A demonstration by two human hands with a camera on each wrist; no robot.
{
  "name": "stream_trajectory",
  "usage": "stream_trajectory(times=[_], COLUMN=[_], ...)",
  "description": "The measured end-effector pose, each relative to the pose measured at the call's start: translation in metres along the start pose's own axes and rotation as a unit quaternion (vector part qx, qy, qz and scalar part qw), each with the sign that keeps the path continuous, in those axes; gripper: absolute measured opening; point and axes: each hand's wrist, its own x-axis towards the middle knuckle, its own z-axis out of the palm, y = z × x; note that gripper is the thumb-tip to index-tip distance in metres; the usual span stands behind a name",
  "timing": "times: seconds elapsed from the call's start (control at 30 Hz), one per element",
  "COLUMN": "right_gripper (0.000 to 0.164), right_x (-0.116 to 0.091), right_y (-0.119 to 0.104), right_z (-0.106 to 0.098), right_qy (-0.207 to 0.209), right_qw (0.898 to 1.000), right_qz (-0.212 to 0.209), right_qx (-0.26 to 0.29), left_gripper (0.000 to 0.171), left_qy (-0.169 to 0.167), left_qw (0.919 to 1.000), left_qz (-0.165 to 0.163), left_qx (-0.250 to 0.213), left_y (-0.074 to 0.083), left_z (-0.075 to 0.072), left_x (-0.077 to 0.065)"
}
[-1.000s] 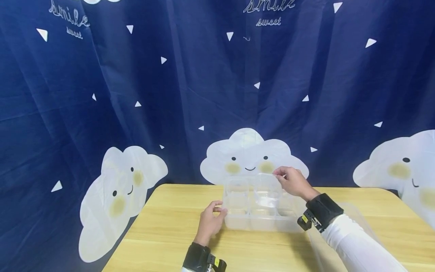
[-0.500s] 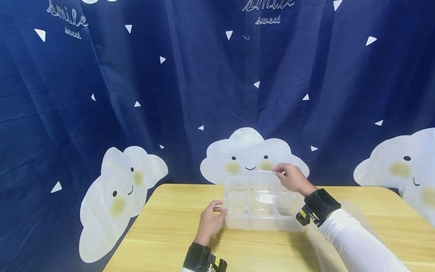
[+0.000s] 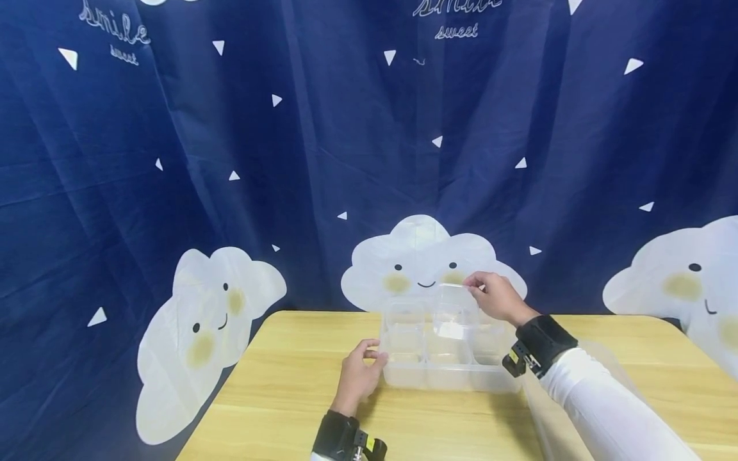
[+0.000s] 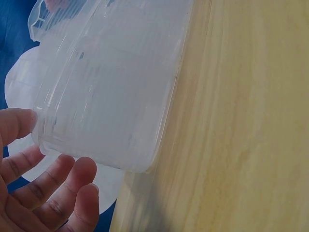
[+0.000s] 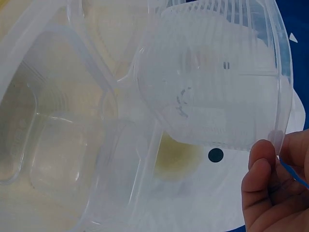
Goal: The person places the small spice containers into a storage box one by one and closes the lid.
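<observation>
A large translucent plastic container (image 3: pixel 450 379) stands on the table, with several smaller clear bins inside it. My left hand (image 3: pixel 359 378) grips its near left corner, the thumb at the rim and the fingers along the side, the last ones loosely bent. Between thumb and fingertips, my right hand (image 3: pixel 497 296) pinches the rim of a clear plastic bin (image 5: pixel 207 92) with a ribbed side. This bin is tilted and raised in the back middle of the container, its lower part overlapping the other bins in the head view. A bin (image 3: pixel 403 346) sits at the left inside.
On the wooden table (image 3: pixel 277 397), a flat translucent panel (image 3: pixel 539 410) lies to the right, partly under my right forearm. Close behind the table hangs a dark blue curtain (image 3: pixel 311 160) printed with clouds.
My right hand has moved slightly up, raising the clear bin higher out of the container. The left hand stays at the container's corner.
</observation>
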Motion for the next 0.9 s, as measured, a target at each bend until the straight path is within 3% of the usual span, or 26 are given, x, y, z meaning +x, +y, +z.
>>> stream_trajectory(times=[0.47, 0.9], right_gripper=[0.012, 0.012], right_x=[0.008, 0.017], right_y=[0.002, 0.005], right_z=[0.001, 0.004], right_qy=[-0.011, -0.005], right_qw=[1.0, 1.0], right_qz=[0.016, 0.003], right_qx=[0.0, -0.021], left_gripper=[0.035, 0.037], left_qy=[0.004, 0.001], left_qw=[0.9999, 0.9999], left_qz=[-0.009, -0.011], left_qx=[0.003, -0.002], left_y=[0.0, -0.002], left_z=[0.001, 0.0], left_x=[0.001, 0.002])
